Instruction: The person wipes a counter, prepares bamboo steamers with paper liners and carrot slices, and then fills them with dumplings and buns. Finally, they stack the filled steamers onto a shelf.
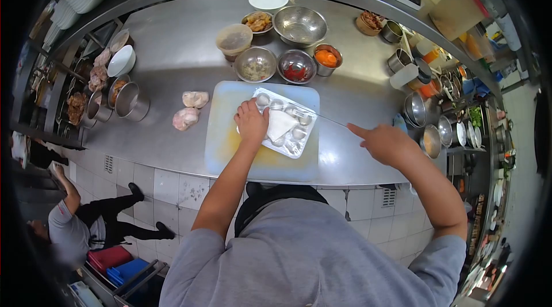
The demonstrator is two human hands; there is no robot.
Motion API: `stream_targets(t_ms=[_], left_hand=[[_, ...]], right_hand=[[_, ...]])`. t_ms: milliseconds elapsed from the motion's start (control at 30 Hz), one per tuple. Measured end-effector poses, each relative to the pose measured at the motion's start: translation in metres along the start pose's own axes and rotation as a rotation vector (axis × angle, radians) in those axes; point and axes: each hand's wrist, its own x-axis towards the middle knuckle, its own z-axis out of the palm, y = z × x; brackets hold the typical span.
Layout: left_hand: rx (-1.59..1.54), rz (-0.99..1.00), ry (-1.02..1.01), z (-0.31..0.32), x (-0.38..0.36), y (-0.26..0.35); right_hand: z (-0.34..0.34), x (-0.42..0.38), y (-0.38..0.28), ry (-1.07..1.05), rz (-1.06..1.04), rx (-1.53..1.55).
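A film-wrapped white tray of round pale pieces (298, 133), which look like mushrooms, lies slanted on the white cutting board (223, 151). A white triangular patch covers part of its top. My left hand (252, 121) grips the tray's left side, fingers over its upper left corner and thumb on the film. My right hand (386, 144) is closed round the handle of a knife (332, 119), index finger stretched along it. The thin blade points left, its tip by the tray's right edge. Two pale raw chicken pieces (187, 118) lie left of the board.
Behind the board stand a steel bowl with red contents (296, 67), another steel bowl (255, 65), a tub of orange food (327, 58) and a large bowl (300, 26). Steel pots (132, 102) stand left, more bowls (429, 140) right. Another person (77, 220) is at lower left.
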Motion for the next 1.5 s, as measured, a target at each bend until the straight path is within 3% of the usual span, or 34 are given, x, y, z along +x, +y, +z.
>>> stream_targets(t_ms=[133, 233, 300, 333, 367, 400, 467, 533, 567, 633, 700, 767, 833, 900, 967, 1067, 1167, 1367, 1500], left_hand=[[0.005, 0.001, 0.011, 0.001, 0.000, 0.000], [-0.109, -0.107, -0.152, -0.009, 0.004, 0.000], [-0.067, 0.125, -0.061, 0.003, 0.002, -0.024], [-0.034, 0.140, -0.136, -0.008, 0.006, -0.020], [-0.009, 0.302, -0.155, -0.012, 0.011, -0.022], [0.023, 0.456, -0.169, -0.012, 0.018, -0.027], [0.027, 0.634, -0.243, -0.006, 0.031, -0.035], [-0.086, 0.602, -0.349, -0.020, 0.038, -0.023], [-0.030, 0.621, -0.332, -0.025, 0.039, -0.019], [0.076, 0.649, -0.300, -0.025, 0.037, -0.013], [0.083, 0.633, -0.357, -0.026, 0.038, -0.013], [0.101, 0.599, -0.417, -0.028, 0.039, -0.014], [0.128, 0.553, -0.481, -0.033, 0.039, -0.013], [0.135, 0.523, -0.521, -0.038, 0.035, -0.010], [0.152, 0.496, -0.573, -0.048, 0.033, -0.001], [0.192, 0.466, -0.633, -0.059, 0.022, 0.012], [0.226, 0.439, -0.616, -0.058, 0.007, 0.007], [0.328, 0.362, -0.672, -0.085, -0.013, 0.025], [0.380, 0.451, -0.801, -0.097, 0.007, 0.029]], right_hand=[[-0.005, -0.046, 0.014, -0.133, 0.183, -0.015], [0.015, -0.071, 0.054, -0.044, 0.155, 0.031], [0.068, -0.066, 0.096, 0.118, 0.106, 0.225], [0.085, -0.060, 0.102, 0.028, 0.193, 0.549], [0.110, -0.048, 0.109, -0.053, 0.260, 0.881], [0.177, -0.018, 0.122, 0.113, 0.141, 1.047], [0.248, 0.034, 0.103, 0.163, 0.165, 1.470], [0.304, 0.077, 0.066, 0.486, 0.100, 1.506], [0.321, 0.099, 0.051, 0.485, 0.231, 1.374], [0.318, 0.112, 0.019, 0.538, 0.268, 1.197], [0.302, 0.121, 0.004, 0.603, 0.207, 1.130], [0.290, 0.132, -0.001, 0.512, 0.208, 0.991], [0.255, 0.134, -0.001, 0.598, 0.115, 0.986], [0.245, 0.175, -0.007, 0.920, -0.124, 0.868], [0.205, 0.187, -0.018, 1.006, -0.322, 0.696], [0.182, 0.236, -0.029, 0.843, -0.435, 0.553], [0.153, 0.235, -0.027, 0.581, -0.507, 0.540], [0.167, 0.241, -0.021, 0.583, -0.670, 0.572], [0.152, 0.232, -0.028, 0.447, -0.585, 0.447]])
